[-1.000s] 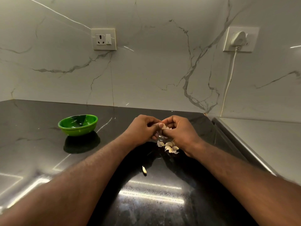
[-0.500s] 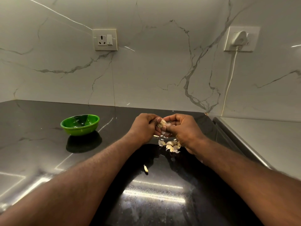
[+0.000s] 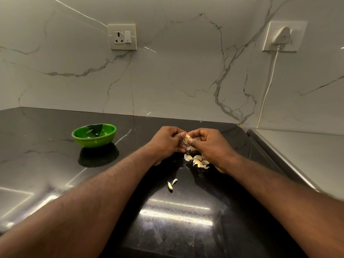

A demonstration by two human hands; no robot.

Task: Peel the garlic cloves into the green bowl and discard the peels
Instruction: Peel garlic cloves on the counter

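Freshly dropped, a second peel scrap (image 3: 174, 181) is lying on the black counter (image 3: 55, 164). Garlic clove (image 3: 186, 138) is being pinched between both thumbs and curled fingers, left hand (image 3: 165, 143) and right hand (image 3: 211, 145) meeting above the garlic pile (image 3: 198, 161); green bowl (image 3: 94, 140) is sitting well left.

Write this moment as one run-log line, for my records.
step: peeling | left hand: pinches garlic clove | right hand: pinches garlic clove | green bowl: left of left hand

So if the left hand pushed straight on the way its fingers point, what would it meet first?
The left hand points right, so first the garlic clove it pinches, then likely the right hand holding the same clove.
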